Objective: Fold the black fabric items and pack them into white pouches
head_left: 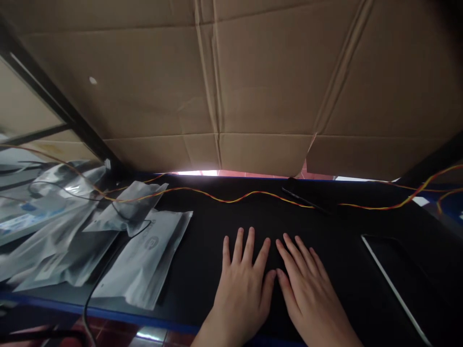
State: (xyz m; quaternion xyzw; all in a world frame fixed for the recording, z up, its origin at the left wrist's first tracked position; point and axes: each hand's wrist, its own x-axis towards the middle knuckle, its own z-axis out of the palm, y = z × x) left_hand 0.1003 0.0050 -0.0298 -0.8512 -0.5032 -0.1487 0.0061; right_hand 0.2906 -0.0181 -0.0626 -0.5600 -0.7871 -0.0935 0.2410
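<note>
My left hand [243, 289] lies palm down on the black shelf [202, 270], its fingers spread and holding nothing. Beside it my right hand [311, 291] also rests flat, fingers stretched forward and a little apart. The two thumbs come together at their tips, or nearly so. A frosted plastic bag [141, 260] with printing on it is the closest thing to the left of my left hand. To the right of my right hand lies a flat dark tablet-like object [401, 284] with a pale edge.
A twisted red and yellow wire [231, 200] runs across the shelf, passing a dark phone-like slab [307, 196]. More plastic bags [65, 241] and a black cable [88, 299] crowd the left. Cardboard [260, 86] walls the back; a dark frame post [61, 103] stands left.
</note>
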